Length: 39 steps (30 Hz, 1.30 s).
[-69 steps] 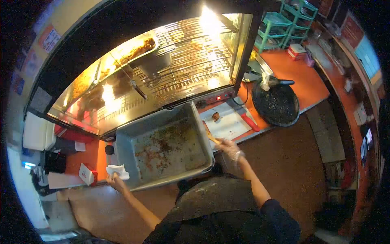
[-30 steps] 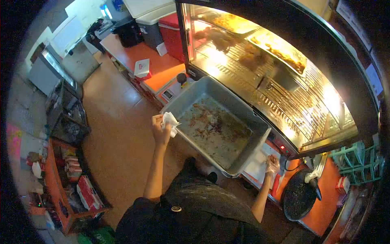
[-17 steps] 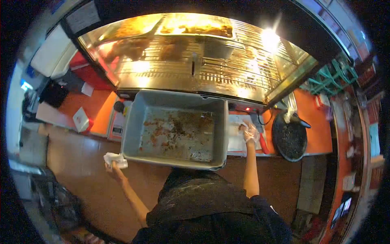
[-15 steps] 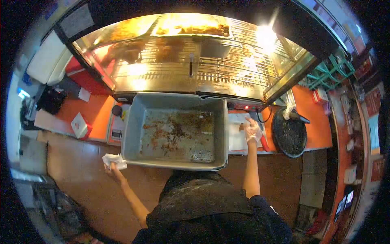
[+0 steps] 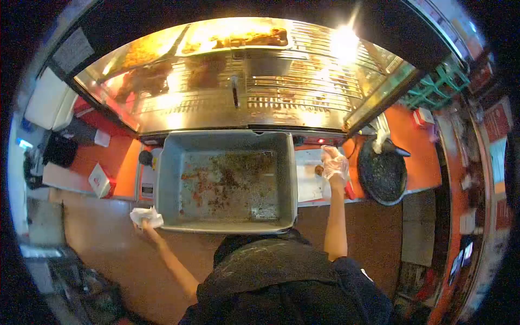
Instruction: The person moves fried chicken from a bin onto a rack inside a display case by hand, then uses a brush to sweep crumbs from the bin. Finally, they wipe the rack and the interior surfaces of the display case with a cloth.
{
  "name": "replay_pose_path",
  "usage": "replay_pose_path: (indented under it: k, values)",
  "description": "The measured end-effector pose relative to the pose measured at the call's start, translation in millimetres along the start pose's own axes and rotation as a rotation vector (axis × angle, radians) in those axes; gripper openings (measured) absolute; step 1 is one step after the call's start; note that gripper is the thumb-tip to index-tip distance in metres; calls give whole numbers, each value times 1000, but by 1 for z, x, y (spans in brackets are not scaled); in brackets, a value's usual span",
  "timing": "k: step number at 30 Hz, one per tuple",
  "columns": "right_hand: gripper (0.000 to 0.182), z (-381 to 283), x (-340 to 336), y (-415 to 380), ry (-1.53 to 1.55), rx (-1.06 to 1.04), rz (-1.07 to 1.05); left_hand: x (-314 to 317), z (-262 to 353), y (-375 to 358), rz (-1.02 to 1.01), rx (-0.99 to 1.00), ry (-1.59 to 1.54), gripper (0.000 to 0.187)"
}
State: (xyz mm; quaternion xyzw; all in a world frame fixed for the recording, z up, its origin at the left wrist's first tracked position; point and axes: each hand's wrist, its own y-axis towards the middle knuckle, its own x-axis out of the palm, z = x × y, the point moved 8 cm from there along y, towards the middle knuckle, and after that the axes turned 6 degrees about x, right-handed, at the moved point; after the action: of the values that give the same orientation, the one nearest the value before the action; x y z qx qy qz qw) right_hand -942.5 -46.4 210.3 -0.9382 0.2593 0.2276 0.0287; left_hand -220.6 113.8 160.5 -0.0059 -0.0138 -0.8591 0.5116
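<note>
A grey tub (image 5: pixel 162 189) with brown crumbs and dark residue on its bottom stands in front of a lit glass food cabinet. My left hand (image 5: pixel 145 223), beside the tub's front left corner, is closed on a crumpled white paper (image 5: pixel 146 215). To the right of the tub, my right hand (image 5: pixel 335 163) wears a clear plastic glove. Its fingers look loosely bent and apart, with nothing visible in them. It hovers by a white sheet or board (image 5: pixel 310 187), where a small brown piece (image 5: pixel 319 170) shows beside the glove.
Behind the tub, the cabinet (image 5: pixel 189 115) holds wire racks and a tray of browned food (image 5: pixel 238 43). A black oval pan (image 5: pixel 382 176) rests on the orange counter (image 5: pixel 420 162) at right, near a red handle (image 5: pixel 349 189). A red and white box (image 5: pixel 102 180) stands at left.
The view has shifted, so the tub and cabinet appear farther left. My right hand has moved slightly up and its fingers look more bent. My left hand still holds the paper.
</note>
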Motion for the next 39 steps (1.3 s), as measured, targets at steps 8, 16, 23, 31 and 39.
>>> replay_pose_path:
  k: [8, 16, 23, 31, 39]
  values:
    - [17, 22, 26, 15, -8, 86, -563, 67, 94, -128, 34, 127, 261, 48]
    - [24, 25, 90, -113, -867, -289, -831, 33, 12, -184, 252, -75, -48, 39]
    - [32, 53, 22, -39, -549, 20, -577, 36, 11, -201, 163, -24, -105, 25]
    - [39, -143, 34, -3, -258, -695, -448, 32, -10, -195, 262, -77, -109, 22]
    - [42, -203, 202, 17, -489, -594, -827, 39, -4, -211, 237, -88, 22, 61]
